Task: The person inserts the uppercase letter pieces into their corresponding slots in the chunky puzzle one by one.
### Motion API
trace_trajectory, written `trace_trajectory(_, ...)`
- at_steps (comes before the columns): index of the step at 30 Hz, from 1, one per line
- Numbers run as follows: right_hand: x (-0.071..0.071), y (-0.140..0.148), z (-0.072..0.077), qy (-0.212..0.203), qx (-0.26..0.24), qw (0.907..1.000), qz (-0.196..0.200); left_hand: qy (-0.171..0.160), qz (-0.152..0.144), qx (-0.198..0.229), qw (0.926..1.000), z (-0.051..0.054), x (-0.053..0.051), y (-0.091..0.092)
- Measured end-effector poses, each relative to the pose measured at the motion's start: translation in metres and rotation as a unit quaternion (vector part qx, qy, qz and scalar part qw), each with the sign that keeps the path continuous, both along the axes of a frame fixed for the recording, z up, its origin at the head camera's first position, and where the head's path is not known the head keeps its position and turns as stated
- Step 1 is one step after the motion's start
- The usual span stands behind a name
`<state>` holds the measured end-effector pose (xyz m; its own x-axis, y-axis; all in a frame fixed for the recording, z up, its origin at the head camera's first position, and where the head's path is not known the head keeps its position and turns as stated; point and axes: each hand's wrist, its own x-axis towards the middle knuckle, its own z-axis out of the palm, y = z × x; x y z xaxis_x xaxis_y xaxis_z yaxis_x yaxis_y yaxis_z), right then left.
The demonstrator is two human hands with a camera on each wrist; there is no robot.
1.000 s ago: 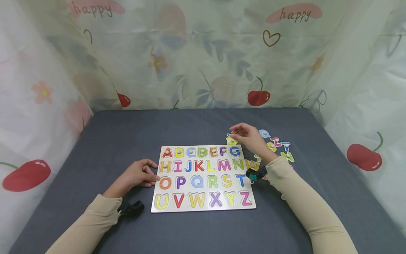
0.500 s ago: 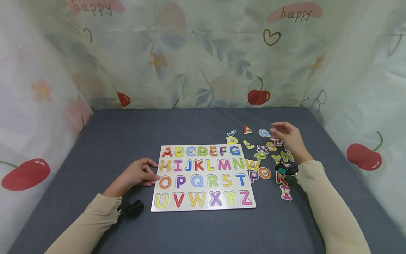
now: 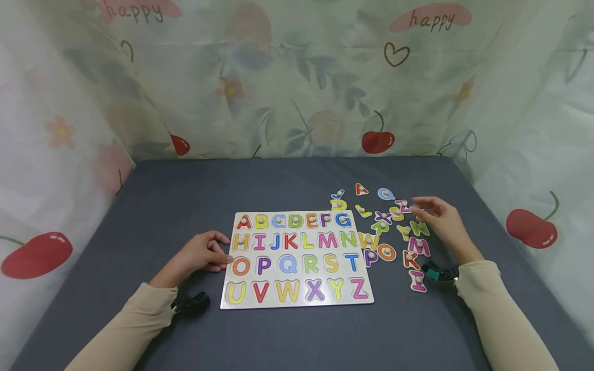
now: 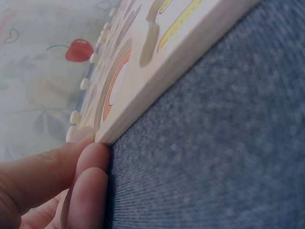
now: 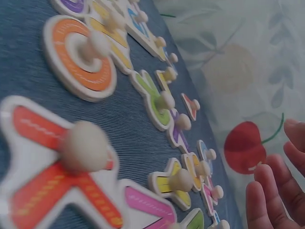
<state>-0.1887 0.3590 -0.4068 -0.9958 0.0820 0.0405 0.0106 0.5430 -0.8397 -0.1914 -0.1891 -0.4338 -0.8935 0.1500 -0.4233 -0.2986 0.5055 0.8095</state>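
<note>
My left hand [image 3: 201, 252] pinches the left edge of the wooden alphabet puzzle board [image 3: 297, 303], thumb [image 4: 57, 162] on top and fingertips [image 4: 90, 191] at its side. Knobbed letters A to H sit in its top slots. Over at the right, my right hand [image 3: 441, 221] hovers beside the loose pieces, fingers [image 5: 274, 191] loosely bent and holding nothing. Nearest to it lie the pink Z piece [image 3: 402, 206], green N piece [image 3: 419, 228] and pink M piece [image 3: 419, 246]. A blue T piece [image 5: 217, 222] is mostly hidden by that hand in the head view.
Several other knobbed letters lie right of the board, among them an orange O [image 3: 386, 252], a red K [image 3: 411, 259], a pink I [image 3: 417, 281] and a red A [image 3: 361, 189]. A dark cloth [image 3: 297, 340] covers the table. A patterned curtain [image 3: 278, 103] surrounds it.
My right hand has moved from above the board's far right corner rightward, then nearer, to the outer side of the loose letters, uncovering several of them. The left hand stays at the board's edge.
</note>
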Motion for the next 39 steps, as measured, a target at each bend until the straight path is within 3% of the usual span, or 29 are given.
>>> trace_trajectory(10, 0.046, -0.004, -0.002, -0.035, 0.036, 0.9976, 0.048, 0.001, 0.001, -0.002, 1.0000, -0.001, 0.001, 0.001)
trace_trajectory(22, 0.092, 0.001, -0.020, -0.063, 0.059, 0.9937, 0.071, 0.001, 0.007, 0.003, 1.0000, -0.002, 0.001, 0.000)
trace_trajectory(30, 0.107, 0.002, -0.025, -0.053, 0.053, 0.9938, 0.082, 0.002, 0.009, 0.001, 1.0000, -0.003, 0.000, 0.001)
trace_trajectory(39, 0.107, -0.003, -0.025, -0.080, 0.075, 0.9885, 0.103, 0.001, 0.005, 0.004, 1.0000, 0.000, 0.001, 0.001)
